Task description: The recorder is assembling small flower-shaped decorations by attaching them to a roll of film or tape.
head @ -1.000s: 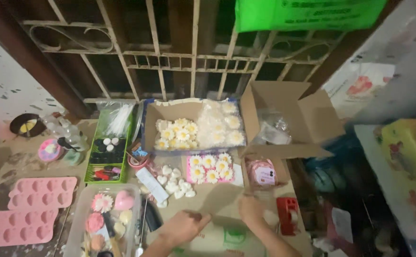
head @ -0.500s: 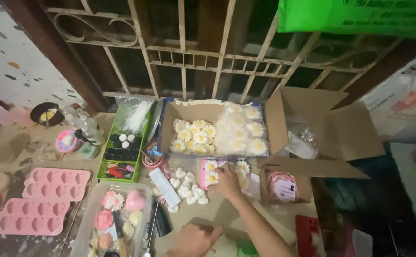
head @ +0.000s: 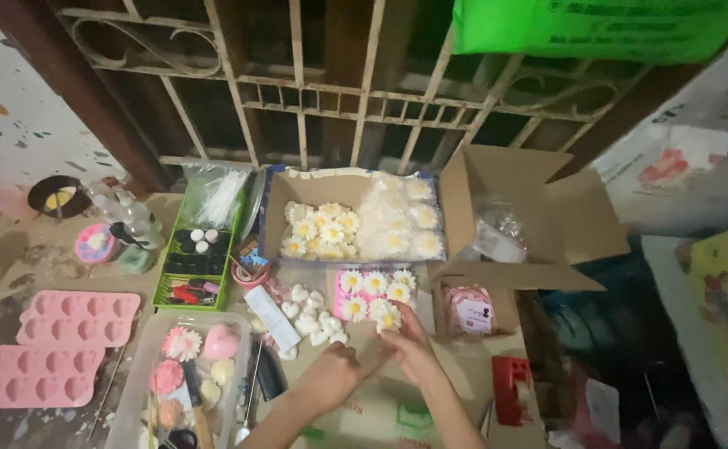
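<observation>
head view | worn on the person's head | looks steeply down and forward over a cluttered work surface toward a metal window grille point(head: 331, 100) | mid-range, hands at bottom edge | single view only

Your view is dim and soft overall: light from above falls on the open cardboard box of white flower shapes point(head: 364, 220); the dark metal window grille point(head: 339, 91) behind stays shadowed; edges bow and blur, especially the right.
</observation>
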